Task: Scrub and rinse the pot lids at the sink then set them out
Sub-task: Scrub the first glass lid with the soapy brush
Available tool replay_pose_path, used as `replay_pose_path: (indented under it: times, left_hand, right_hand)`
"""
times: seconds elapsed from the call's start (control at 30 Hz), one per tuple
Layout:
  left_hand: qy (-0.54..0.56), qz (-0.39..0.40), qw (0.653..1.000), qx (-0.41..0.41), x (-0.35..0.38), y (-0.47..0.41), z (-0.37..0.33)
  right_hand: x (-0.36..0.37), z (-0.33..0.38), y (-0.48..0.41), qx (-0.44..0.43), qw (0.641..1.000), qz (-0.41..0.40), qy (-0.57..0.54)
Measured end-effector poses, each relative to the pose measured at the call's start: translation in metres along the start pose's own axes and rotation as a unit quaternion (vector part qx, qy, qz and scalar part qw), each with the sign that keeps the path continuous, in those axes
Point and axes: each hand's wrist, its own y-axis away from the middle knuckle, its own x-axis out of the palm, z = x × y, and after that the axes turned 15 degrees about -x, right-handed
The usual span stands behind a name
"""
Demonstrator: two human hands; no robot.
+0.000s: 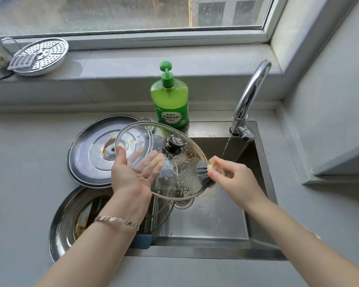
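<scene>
Over the steel sink (220, 220) I hold a soapy glass lid (184, 179) with a black knob, tilted. My left hand (131, 172) supports it from below with fingers spread under the glass and the thumb over its rim. My right hand (234, 177) grips a dish brush (205, 172) whose dark bristles press on the lid's right edge. A stained steel lid (91, 154) lies on the counter to the left, and a second steel lid (68, 220) lies nearer me, partly under my left forearm.
A thin stream of water falls from the chrome tap (249, 96) into the sink's back right. A green dish soap bottle (170, 100) stands behind the sink. A perforated steamer plate (46, 54) with a grater rests on the window sill at far left.
</scene>
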Motion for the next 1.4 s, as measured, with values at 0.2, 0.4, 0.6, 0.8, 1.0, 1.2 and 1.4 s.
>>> replay_pose_path:
  times: [0.2, 0.4, 0.6, 0.8, 1.0, 1.2, 1.4]
  left_hand:
    - [-0.001, -0.003, 1.0, 0.0, 0.001, 0.0, 0.005]
    - [-0.014, -0.001, 1.0, -0.007, 0.003, 0.0, 0.006]
    - [-0.069, -0.008, 0.997, -0.021, 0.006, 0.003, 0.021]
    - [-0.074, 0.015, 0.996, -0.05, -0.001, 0.003, 0.018]
    - [-0.067, 0.02, 0.997, -0.036, -0.008, 0.003, 0.001]
    - [-0.143, 0.053, 0.985, -0.078, -0.01, 0.007, -0.003]
    - [-0.206, 0.078, 0.97, -0.104, -0.013, 0.01, -0.006]
  right_hand:
    - [0.012, 0.014, 0.003, -0.048, 0.998, 0.027, -0.006]
    - [0.023, 0.032, 0.023, -0.135, 0.989, 0.06, 0.009]
    - [0.014, 0.03, 0.001, -0.04, 0.999, 0.008, 0.026]
    - [0.011, 0.028, -0.003, -0.058, 0.998, 0.036, 0.015]
    - [0.009, 0.003, 0.035, -0.063, 0.996, 0.069, -0.004]
    - [-0.017, -0.031, 0.006, 0.038, 0.999, -0.009, -0.013]
    - [-0.033, -0.036, -0.002, 0.055, 0.998, -0.016, 0.005]
